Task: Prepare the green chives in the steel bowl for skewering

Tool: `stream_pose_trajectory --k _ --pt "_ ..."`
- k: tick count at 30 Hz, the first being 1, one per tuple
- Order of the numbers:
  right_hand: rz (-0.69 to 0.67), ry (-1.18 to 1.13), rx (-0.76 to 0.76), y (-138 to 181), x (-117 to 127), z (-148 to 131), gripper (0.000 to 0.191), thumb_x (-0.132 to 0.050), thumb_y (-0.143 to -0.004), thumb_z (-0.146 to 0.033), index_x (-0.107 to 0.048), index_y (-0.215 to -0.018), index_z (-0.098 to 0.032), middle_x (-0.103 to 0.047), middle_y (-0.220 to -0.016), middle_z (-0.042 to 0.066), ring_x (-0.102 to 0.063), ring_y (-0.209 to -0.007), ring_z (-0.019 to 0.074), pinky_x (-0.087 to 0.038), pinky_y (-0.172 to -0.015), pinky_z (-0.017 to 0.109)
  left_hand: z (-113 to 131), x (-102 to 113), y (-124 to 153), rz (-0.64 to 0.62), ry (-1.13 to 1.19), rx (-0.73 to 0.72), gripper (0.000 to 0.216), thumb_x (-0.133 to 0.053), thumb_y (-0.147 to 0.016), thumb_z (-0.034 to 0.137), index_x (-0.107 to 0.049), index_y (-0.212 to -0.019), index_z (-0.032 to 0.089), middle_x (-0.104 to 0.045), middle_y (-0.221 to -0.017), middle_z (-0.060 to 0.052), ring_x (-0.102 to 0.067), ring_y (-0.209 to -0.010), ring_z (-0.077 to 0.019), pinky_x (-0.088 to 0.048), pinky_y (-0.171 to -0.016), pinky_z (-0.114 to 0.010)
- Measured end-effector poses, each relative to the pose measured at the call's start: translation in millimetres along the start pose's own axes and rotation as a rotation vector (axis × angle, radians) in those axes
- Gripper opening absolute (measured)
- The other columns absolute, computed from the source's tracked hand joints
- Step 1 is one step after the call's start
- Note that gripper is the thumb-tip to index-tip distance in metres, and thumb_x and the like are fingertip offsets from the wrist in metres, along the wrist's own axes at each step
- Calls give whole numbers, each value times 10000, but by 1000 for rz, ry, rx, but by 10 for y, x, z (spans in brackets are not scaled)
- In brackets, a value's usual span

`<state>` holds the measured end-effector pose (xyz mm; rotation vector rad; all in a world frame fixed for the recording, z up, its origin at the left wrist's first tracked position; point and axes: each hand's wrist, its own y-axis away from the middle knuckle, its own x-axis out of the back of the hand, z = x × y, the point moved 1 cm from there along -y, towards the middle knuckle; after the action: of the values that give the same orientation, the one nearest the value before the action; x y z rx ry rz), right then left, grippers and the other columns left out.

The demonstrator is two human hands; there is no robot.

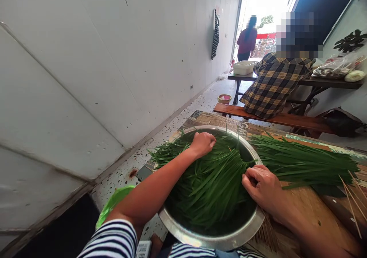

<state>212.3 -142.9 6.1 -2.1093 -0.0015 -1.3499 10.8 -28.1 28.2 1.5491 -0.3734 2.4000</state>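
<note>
A wide steel bowl (216, 242) in front of me is heaped with long green garlic chives (212, 189). Their cut ends line up in a row near the right rim, where the tip of a thin stick seems to poke out. My right hand (262, 181) is closed in a pinch at the lower end of this row, gripping the skewered chives; its fingertips are partly hidden. Over the far side of the bowl, my left hand (202, 143) has its fingers curled shut above the leaves. Whatever it pinches is too small to make out.
More chives (306, 160) lie right of the bowl on the wooden table (312, 208), near loose bamboo skewers (351, 204). A green bag (114, 200) is below left. Ahead, a person in a plaid shirt (281, 84) sits on a bench (309, 124); another person (246, 41) stands by the doorway.
</note>
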Motion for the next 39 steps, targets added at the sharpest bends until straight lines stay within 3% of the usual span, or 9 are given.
stream_pose_trajectory --k 3,7,12,18,20,22,25,32,39 --pt "-3 -13 -4 -5 2 -2 323 -469 -801 -217 -348 -501 -215 -427 -464 -45 -413 -483 94 -340 -568 243 -43 49 -20 -30 222 41 276 -500 -751 223 -713 -898 129 -711 -796 -56 -595 -720 -142 -445 -700 -238" --pt "-4 -8 -13 -12 6 -11 332 -462 -801 -215 -332 -495 -214 -415 -457 -46 -396 -473 92 -331 -562 243 -89 76 -13 -165 402 89 320 -494 -715 225 -712 -911 97 -682 -661 -35 -531 -580 -107 -425 -578 -201" --pt "-11 -9 -10 -8 10 -9 326 -461 -800 -220 -344 -496 -212 -417 -455 -47 -399 -475 92 -328 -563 242 -49 86 41 -344 390 96 365 -484 -667 192 -698 -943 84 -668 -642 -37 -496 -514 -102 -385 -493 -200" --pt "-9 -13 -18 -5 15 -8 323 -465 -794 -219 -349 -493 -214 -424 -454 -42 -406 -485 95 -332 -561 243 88 300 157 -332 112 -10 385 -492 -614 106 -711 -931 104 -642 -577 -33 -532 -551 -124 -402 -548 -205" --pt "-11 -9 -18 -3 11 -5 321 -464 -796 -223 -351 -496 -213 -424 -456 -42 -409 -487 95 -336 -563 243 76 394 192 -411 177 -66 414 -481 -634 119 -700 -985 137 -630 -552 -10 -517 -527 -112 -391 -526 -195" --pt "-9 -6 -17 1 4 1 322 -463 -798 -226 -351 -497 -213 -424 -458 -43 -411 -488 94 -338 -565 244 17 442 196 -410 325 -68 457 -459 -671 152 -656 -1083 155 -647 -595 4 -509 -510 -94 -381 -498 -181" --pt "-16 -2 -16 7 -7 10 324 -461 -801 -224 -348 -497 -215 -425 -461 -44 -414 -492 95 -341 -570 246 -98 381 151 -269 419 25 477 -464 -690 184 -611 -1138 111 -675 -669 -19 -528 -523 -90 -395 -493 -178" --pt "-4 -9 -9 -5 4 -3 323 -459 -804 -216 -350 -500 -216 -430 -462 -44 -418 -484 96 -340 -569 246 -57 51 68 -312 632 34 473 -459 -694 135 -577 -1146 66 -699 -836 -77 -564 -585 -79 -440 -545 -177" --pt "1 -15 -22 -16 34 -26 328 -463 -796 -213 -345 -490 -215 -421 -454 -44 -417 -486 96 -333 -560 241 19 -25 71 -316 741 60 429 -438 -686 76 -610 -1078 62 -697 -856 -82 -550 -584 -66 -438 -556 -177"
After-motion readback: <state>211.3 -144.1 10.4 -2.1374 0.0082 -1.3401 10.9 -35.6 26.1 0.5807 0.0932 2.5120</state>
